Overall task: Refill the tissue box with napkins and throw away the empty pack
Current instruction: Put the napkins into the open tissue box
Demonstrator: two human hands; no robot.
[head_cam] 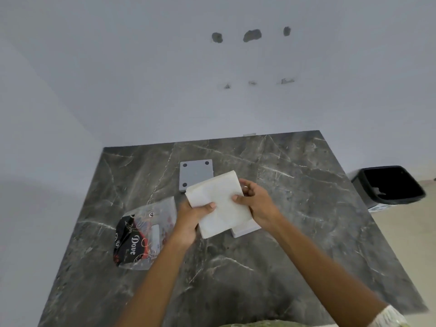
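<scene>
A stack of white napkins [219,204] is held above the dark marble table [295,208] by both hands. My left hand [191,220] grips its near left edge, thumb on top. My right hand [257,201] grips its right side. Under the stack a pale grey tissue box [245,231] peeks out at the near right. A flat grey lid with dark corner dots [194,173] lies just behind the napkins. The empty clear pack with a black "Dove" label [139,234] lies flat on the table to the left of my left hand.
A black waste bin [389,185] stands on the floor beyond the table's right edge. A white wall runs along the table's far and left sides.
</scene>
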